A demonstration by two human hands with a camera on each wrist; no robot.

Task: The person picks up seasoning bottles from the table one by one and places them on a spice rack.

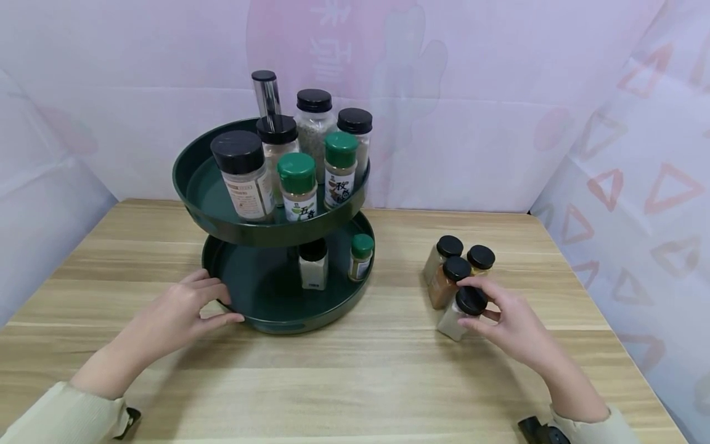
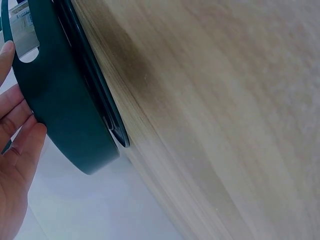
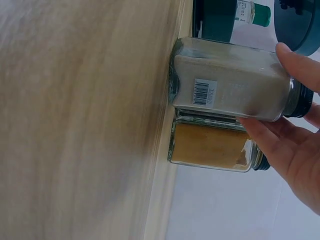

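My left hand (image 1: 191, 308) grips the left rim of the lower tier of a dark green two-tier turntable (image 1: 327, 320), thumb at the front and fingers over the edge. In the left wrist view its fingertips lie along the rim beside a cutout in the tray wall (image 2: 65, 100). Over on the right, my right hand (image 1: 510, 320) holds a black-capped glass spice jar (image 3: 230, 82) near its cap, thumb on one side and fingers on the other. This square jar contains pale powder and bears a barcode label. Right behind it stand an orange-brown spice jar (image 1: 440, 287) and two more black-capped jars.
Several spice jars (image 1: 249, 191), black- or green-capped, crowd the upper tier (image 1: 266, 234). A small black-capped jar (image 1: 314, 271) and a green-capped jar (image 1: 360, 262) stand on the lower tier. A pale cloth backdrop (image 1: 471, 148) rises behind the wooden table (image 1: 355, 394).
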